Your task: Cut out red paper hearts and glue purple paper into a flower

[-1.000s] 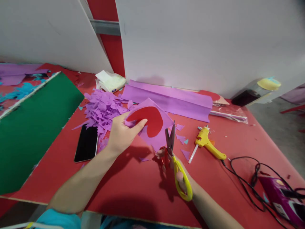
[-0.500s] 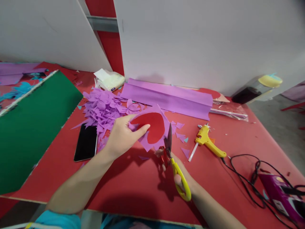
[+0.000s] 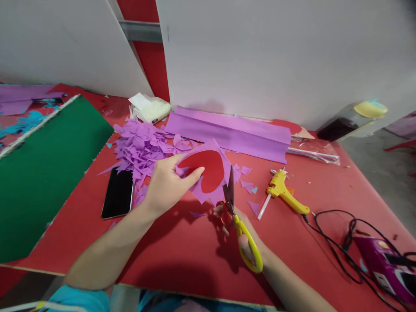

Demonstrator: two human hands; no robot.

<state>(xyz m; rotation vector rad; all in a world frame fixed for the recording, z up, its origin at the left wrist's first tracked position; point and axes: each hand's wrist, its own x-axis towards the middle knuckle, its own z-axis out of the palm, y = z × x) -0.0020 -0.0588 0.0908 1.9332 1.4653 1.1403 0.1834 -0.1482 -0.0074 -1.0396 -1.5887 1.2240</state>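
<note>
My left hand pinches a purple paper sheet with a red heart shape on it, held just above the red table. My right hand grips scissors with one yellow and one red handle. The blades point up and their tips meet the paper's right edge beside the heart.
A pile of purple paper scraps and a black phone lie left of my hands. A folded purple sheet lies behind, a yellow glue gun to the right, a purple device with black cable far right, a green board at left.
The paper has been turned and drawn closer to the scissors; the blades have closed along its right edge.
</note>
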